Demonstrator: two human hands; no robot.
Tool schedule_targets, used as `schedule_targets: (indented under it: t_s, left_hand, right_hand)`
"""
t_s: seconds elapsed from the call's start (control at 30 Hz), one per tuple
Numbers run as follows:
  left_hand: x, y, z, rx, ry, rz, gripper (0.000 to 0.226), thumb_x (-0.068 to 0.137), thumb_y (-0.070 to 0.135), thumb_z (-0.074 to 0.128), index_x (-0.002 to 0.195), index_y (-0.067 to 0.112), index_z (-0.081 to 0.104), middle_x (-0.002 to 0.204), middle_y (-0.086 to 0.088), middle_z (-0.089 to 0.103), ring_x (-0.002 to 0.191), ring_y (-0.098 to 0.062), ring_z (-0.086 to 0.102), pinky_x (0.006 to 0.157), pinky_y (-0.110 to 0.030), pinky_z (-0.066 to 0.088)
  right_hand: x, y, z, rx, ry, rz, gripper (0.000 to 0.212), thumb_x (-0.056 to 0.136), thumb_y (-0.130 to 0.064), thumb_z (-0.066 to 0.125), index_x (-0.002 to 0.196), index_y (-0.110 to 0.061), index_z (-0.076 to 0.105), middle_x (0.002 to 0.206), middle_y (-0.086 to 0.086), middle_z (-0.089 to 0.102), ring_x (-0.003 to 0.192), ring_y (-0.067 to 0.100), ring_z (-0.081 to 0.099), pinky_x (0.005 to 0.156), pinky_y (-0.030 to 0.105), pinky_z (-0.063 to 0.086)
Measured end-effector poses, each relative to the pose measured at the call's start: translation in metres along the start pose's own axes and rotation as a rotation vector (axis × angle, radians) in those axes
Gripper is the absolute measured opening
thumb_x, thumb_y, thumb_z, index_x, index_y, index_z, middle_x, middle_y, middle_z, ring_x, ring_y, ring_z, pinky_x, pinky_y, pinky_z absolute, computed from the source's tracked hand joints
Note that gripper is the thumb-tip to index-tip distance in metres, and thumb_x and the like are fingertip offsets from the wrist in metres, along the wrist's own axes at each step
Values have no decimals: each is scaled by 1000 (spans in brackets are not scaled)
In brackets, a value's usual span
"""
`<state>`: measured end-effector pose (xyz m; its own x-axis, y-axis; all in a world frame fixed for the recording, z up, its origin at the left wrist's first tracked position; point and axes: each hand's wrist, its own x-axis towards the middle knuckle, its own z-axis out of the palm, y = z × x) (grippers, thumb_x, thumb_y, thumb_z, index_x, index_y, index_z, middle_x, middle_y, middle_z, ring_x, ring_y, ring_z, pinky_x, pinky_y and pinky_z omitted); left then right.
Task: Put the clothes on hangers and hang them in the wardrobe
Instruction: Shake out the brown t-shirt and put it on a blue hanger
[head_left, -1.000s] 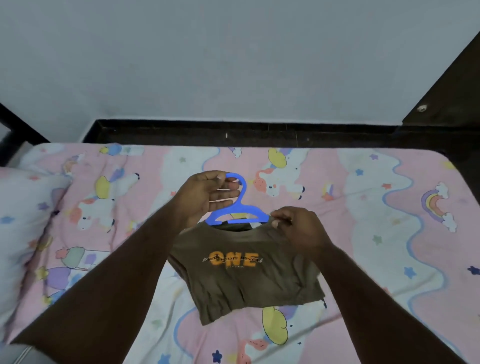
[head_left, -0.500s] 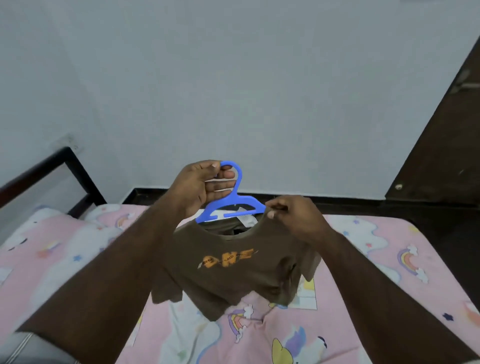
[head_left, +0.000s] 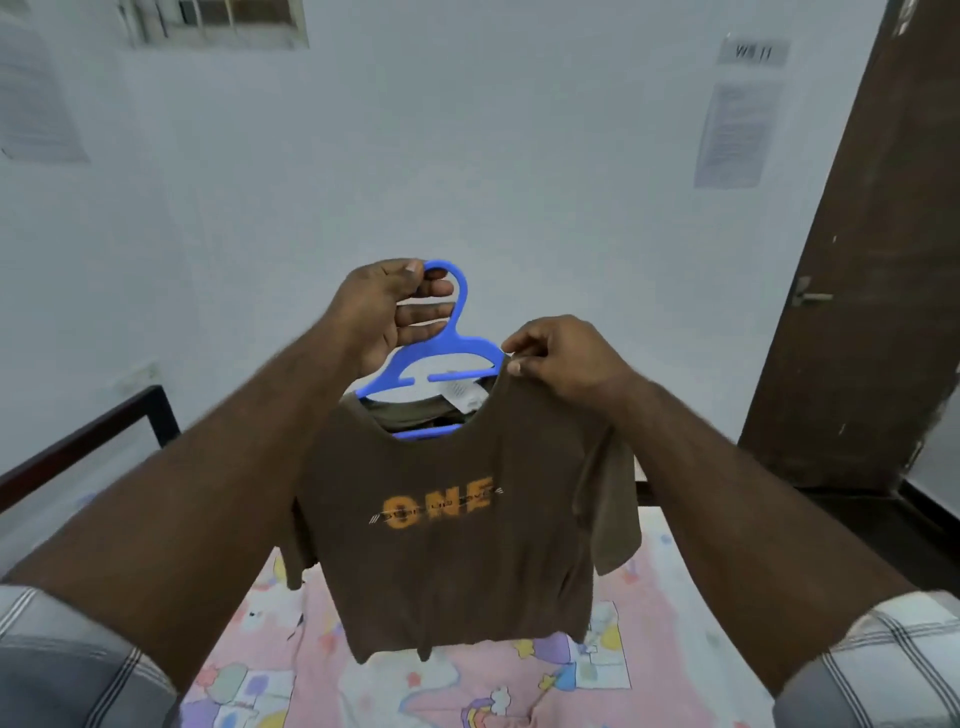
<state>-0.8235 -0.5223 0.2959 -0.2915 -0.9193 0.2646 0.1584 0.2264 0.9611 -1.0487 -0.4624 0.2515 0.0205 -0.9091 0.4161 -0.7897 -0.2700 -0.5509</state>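
A small brown T-shirt (head_left: 457, 561) with an orange "ONE" print hangs on a blue plastic hanger (head_left: 457, 353), lifted in the air above the bed. My left hand (head_left: 384, 312) grips the hanger's hook from the left. At the right end of the neckline, my right hand (head_left: 561, 364) pinches the shirt's shoulder against the hanger arm. The hanger's lower bar shows inside the neck opening, and a white label sits behind it. The shirt's right sleeve hangs loose below my right wrist.
Below lies the bed with a pink cartoon-print sheet (head_left: 467, 686). A dark bed frame rail (head_left: 88, 441) runs on the left. A brown door (head_left: 862, 260) with a handle stands at the right. Papers are stuck on the white wall (head_left: 467, 156).
Both hands have raised the hanger and shirt off the bed into the air, and the shirt now hangs freely. My view has tilted up toward the wall and door.
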Motion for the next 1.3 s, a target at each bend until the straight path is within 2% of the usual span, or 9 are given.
schedule_targets:
  t_s: [0.1,0.2,0.33,0.57,0.77,0.83,0.93,1.07,1.3]
  left_hand:
    - [-9,23,-6,-72,68,41,24,107,21,46,106,12,68,90,-1,77,84,-24,75,71,-33,61]
    - [-19,35,-18,-59,93,66,24,106,21,47,105,12,69,92,-3,76,85,-25,76,71,-34,61]
    - [-30,35,-37,-61,127,75,24,106,22,47,104,13,70,94,-3,76,87,-26,76,70,-33,61]
    - [-41,43,-54,-68,168,85,24,106,24,49,103,14,70,94,-2,76,86,-25,76,69,-33,61]
    - [-47,51,-66,-56,198,96,23,106,24,48,103,15,69,98,-3,75,85,-24,76,69,-33,61]
    - [-48,53,-68,-48,200,97,23,106,24,48,102,15,69,99,-4,74,86,-24,76,71,-34,62]
    - [-48,53,-67,-51,205,95,23,106,24,48,103,14,69,98,-4,74,86,-25,76,72,-35,62]
    - [-46,51,-62,-42,213,90,23,106,24,48,102,14,69,97,-4,74,85,-24,76,71,-35,62]
    - [-47,48,-55,-62,202,71,22,105,25,50,106,12,68,96,-4,75,80,-24,76,65,-32,60]
  right_hand:
    - [-1,-22,-6,54,68,-58,18,87,-22,74,105,-25,76,91,-15,72,91,2,66,84,22,50]
    - [-8,-29,-13,74,40,-48,24,88,-24,74,112,-24,75,101,-13,74,97,0,67,93,22,50]
    - [-23,-5,-31,189,136,54,20,88,-25,75,108,-25,76,105,-14,74,103,0,67,102,29,50]
    - [-63,27,-20,549,-86,169,31,88,2,70,117,-11,70,108,8,75,107,25,70,93,38,56]
    - [-62,39,-27,184,40,240,27,86,0,71,97,-24,74,82,4,74,82,23,73,83,41,61]
    - [-61,38,-30,-2,61,237,23,89,-5,69,101,-22,76,85,-2,75,80,14,70,79,30,58]
    - [-58,27,-29,-164,102,201,25,95,-8,62,114,-18,75,106,-5,73,98,12,66,86,21,44]
    - [-52,8,-25,383,186,171,18,99,-22,61,112,-28,71,112,-9,72,107,9,67,99,32,52]
    - [-53,11,-16,490,-40,100,22,98,-9,61,117,-14,72,109,-1,76,109,15,69,103,36,51]
